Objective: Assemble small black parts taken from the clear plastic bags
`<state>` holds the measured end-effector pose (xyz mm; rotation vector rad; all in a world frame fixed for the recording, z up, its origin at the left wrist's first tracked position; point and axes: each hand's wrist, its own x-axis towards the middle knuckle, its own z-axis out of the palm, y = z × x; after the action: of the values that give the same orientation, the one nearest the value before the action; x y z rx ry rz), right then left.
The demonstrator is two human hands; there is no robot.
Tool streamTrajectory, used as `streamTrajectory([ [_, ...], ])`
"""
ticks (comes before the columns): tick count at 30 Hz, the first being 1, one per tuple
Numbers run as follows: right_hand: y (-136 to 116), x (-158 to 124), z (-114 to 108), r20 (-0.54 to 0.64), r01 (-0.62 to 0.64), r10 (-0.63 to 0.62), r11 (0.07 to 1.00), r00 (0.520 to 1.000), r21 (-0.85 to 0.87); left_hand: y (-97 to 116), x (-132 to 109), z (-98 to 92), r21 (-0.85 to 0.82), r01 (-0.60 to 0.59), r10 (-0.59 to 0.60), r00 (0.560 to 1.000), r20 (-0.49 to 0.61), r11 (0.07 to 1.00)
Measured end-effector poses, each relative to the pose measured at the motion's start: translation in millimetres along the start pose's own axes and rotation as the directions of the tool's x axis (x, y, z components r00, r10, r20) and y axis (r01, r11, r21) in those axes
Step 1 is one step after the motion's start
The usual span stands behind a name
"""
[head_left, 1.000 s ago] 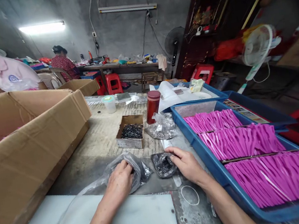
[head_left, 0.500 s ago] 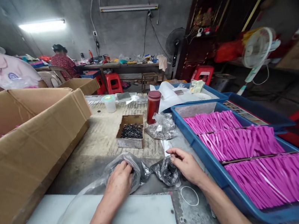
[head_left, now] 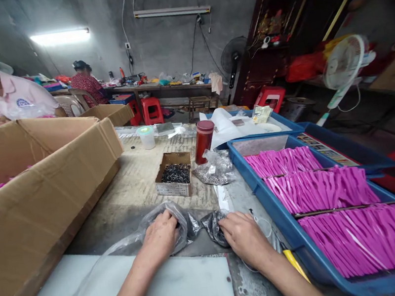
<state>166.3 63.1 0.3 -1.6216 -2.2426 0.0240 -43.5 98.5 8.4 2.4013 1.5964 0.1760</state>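
My left hand [head_left: 162, 234] is curled in the mouth of a clear plastic bag [head_left: 182, 220]; its fingertips and anything between them are hidden. To its right, my right hand [head_left: 244, 236] reaches over a small dark-looking plastic bag [head_left: 215, 229] with its fingers bent into the opening. What those fingers grip does not show. Beyond both hands stands a small cardboard box [head_left: 174, 188] of short black metal pieces. Close to it lies a clear bag of small silvery pieces [head_left: 215, 170]. A yellow-handled tool [head_left: 295, 265] rests beside my right forearm.
A large cardboard carton [head_left: 47, 192] borders the left side. On the right, a blue tray [head_left: 264, 187] holds rows of pink-purple strips [head_left: 369, 236]. A red canister [head_left: 204, 142] and a lidded plastic tub [head_left: 147, 138] stand farther back. Another person [head_left: 24, 98] sits behind the carton.
My right hand has moved down and over the small dark-looking bag, its fingers now bent into it. The yellow-handled tool has come into view. My left hand stays at the clear bag.
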Motion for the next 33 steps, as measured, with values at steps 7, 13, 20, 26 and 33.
streamTrajectory([
  [7,-4,-3,-4,0.135,0.008,0.015,0.986,0.991,-0.169,1,-2,-1.0,0.012,0.018,-0.017,1.000,-0.014,1.000],
  [13,-4,2,3,0.153,-0.069,0.112,0.963,0.982,-0.260,0,0,-0.1,0.028,-0.023,0.023,1.000,0.008,0.999],
  [20,-5,8,4,0.168,-0.083,0.140,0.947,0.976,-0.309,1,3,-2.1,0.017,-0.036,0.036,0.999,0.025,0.999],
  [26,-4,7,8,0.145,-0.079,0.131,0.945,0.981,-0.317,0,2,1.2,0.009,-0.012,0.012,1.000,-0.002,1.000],
  [33,-2,6,10,0.146,-0.048,0.093,0.957,0.985,-0.288,2,-4,-4.4,-0.038,-0.032,0.032,0.999,-0.005,0.999],
])
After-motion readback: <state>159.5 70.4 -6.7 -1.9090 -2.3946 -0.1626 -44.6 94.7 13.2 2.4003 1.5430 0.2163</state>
